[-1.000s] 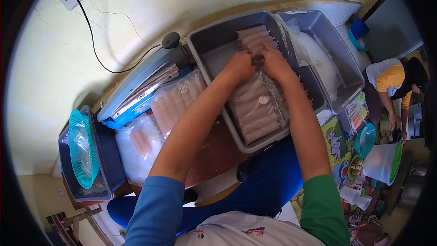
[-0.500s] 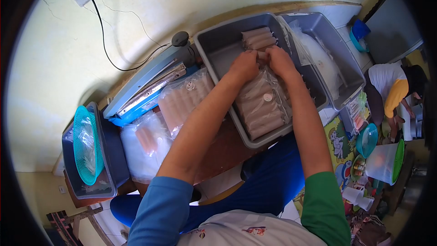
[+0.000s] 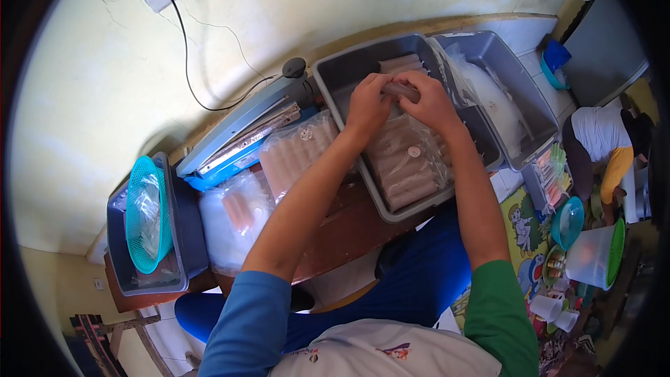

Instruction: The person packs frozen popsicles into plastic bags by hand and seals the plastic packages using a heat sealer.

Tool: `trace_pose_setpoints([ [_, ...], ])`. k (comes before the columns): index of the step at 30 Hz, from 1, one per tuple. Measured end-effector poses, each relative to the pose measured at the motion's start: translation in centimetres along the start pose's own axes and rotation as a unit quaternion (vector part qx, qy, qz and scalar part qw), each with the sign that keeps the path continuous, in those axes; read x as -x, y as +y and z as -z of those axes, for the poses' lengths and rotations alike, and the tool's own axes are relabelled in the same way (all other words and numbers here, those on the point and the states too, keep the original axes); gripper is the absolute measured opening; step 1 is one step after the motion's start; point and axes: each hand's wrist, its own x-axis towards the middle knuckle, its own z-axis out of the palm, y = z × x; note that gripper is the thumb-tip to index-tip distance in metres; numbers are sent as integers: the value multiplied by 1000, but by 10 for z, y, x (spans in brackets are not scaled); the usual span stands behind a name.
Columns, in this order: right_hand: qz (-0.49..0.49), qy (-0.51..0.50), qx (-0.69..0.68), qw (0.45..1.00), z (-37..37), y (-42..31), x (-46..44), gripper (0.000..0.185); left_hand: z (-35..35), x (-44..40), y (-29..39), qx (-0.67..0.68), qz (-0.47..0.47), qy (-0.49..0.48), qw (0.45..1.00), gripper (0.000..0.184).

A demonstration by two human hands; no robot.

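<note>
Above the grey tub (image 3: 399,218), my left hand (image 3: 370,105) and my right hand (image 3: 431,103) come together on a brown tube-shaped stick (image 3: 402,91). Fingers of both hands are closed around its ends. Just below them in the tub lies a clear plastic bag of similar brown sticks (image 3: 403,167), with a round white label on it. A few loose brown sticks (image 3: 403,63) rest behind my hands, partly hidden by them. Left of the tub, another clear bag of brown sticks (image 3: 296,153) lies against a blue sealer-like device (image 3: 241,129).
A second grey tub (image 3: 541,126) with clear plastic stands at the right. Plastic bags (image 3: 234,237) lie on the brown table (image 3: 328,227). At the left is a dark tub (image 3: 192,251) with a turquoise basket (image 3: 167,220). A co-worker (image 3: 597,136) bends at far right.
Both hands have lifted slightly off the bag and now hold a brown stick between them. The view has shifted a little, moving the surroundings down and right.
</note>
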Motion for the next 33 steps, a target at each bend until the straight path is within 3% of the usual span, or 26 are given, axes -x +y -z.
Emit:
trace_pose_setpoints([
  [5, 15, -25, -43, 999, -1, -38, 7, 26, 58, 26, 23, 57, -11, -21, 998, 36],
  [7, 24, -43, -57, 997, -12, -51, 11, 26, 87, 45, 27, 38, 53, -67, 996, 38],
  [9, 112, -37, -134, 984, -30, -61, 11, 24, 113, 67, 33, 38, 68, -61, 995, 38],
  [13, 104, -87, -187, 973, -59, -105, 29, 18, 164, 118, 46, 29, 89, -35, 995, 33],
  [15, -40, -179, -294, 938, -79, -120, 41, 20, 192, 148, 50, 7, 119, -49, 992, 34],
  [16, -32, -188, -298, 935, -90, -123, 49, 20, 204, 162, 52, -10, 148, -72, 986, 35],
  [18, -130, -307, -324, 885, -111, -127, 63, 19, 224, 191, 49, -7, 162, -67, 985, 35],
  [24, -160, -451, -348, 806, -148, -165, 88, 25, 266, 250, 57, 5, 193, -79, 978, 33],
  [26, -155, -459, -354, 800, -159, -170, 98, 21, 278, 257, 60, -34, 168, -117, 978, 38],
  [33, -193, -414, -333, 825, -160, -181, 112, 14, 305, 275, 39, -58, 193, -78, 976, 50],
])
